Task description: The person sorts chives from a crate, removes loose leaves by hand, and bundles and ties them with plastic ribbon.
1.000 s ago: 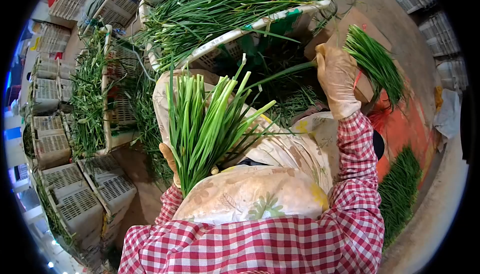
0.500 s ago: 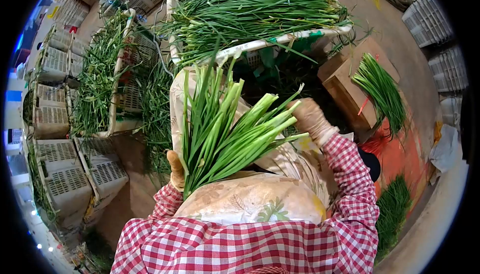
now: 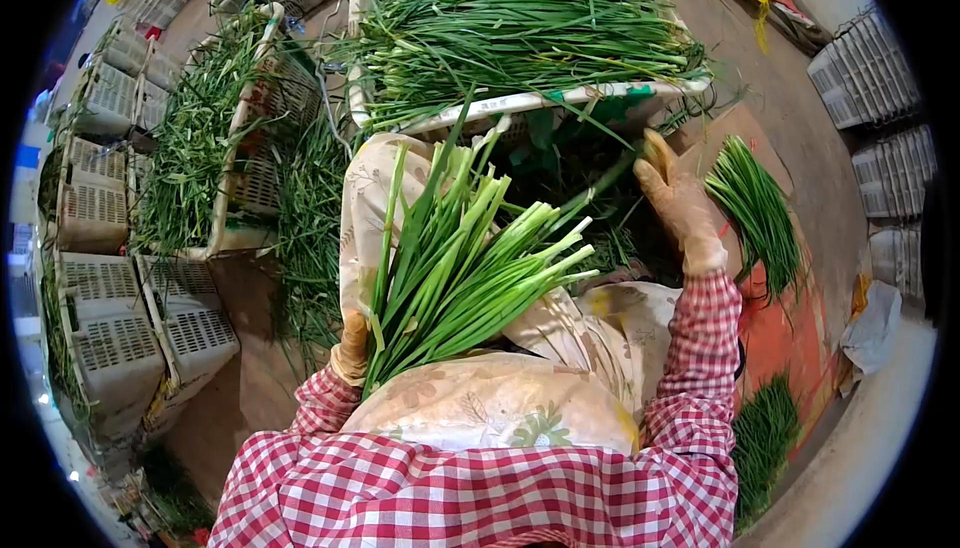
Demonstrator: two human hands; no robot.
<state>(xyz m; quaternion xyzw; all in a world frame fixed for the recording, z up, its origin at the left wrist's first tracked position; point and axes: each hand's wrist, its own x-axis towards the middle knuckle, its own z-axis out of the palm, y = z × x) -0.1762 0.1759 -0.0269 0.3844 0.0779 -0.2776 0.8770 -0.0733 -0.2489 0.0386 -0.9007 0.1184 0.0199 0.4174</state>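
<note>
My gloved left hand (image 3: 350, 348) is closed round the lower left side of a bunch of garlic chives (image 3: 470, 268). Its other fingers are hidden under the leaves. The bunch lies across my lap on a stained, leaf-patterned apron (image 3: 480, 403), pale stem ends pointing up and right. To the right of those ends, my gloved right hand (image 3: 682, 198) is raised with fingers apart. A blurred green blade (image 3: 608, 180) hangs in the air by its fingertips; whether it touches them is unclear.
A white crate (image 3: 520, 103) heaped with chives stands ahead. Another crate (image 3: 235, 173) of loose leaves is at left, beside stacked crates (image 3: 110, 333). A tied chive bundle (image 3: 755, 208) rests on a cardboard box (image 3: 715, 133) at right. More chives (image 3: 768, 448) lie lower right.
My right hand has moved right and up, away from the stem ends, and its fingers have spread. A blade trails between it and the bunch. My left hand keeps its hold.
</note>
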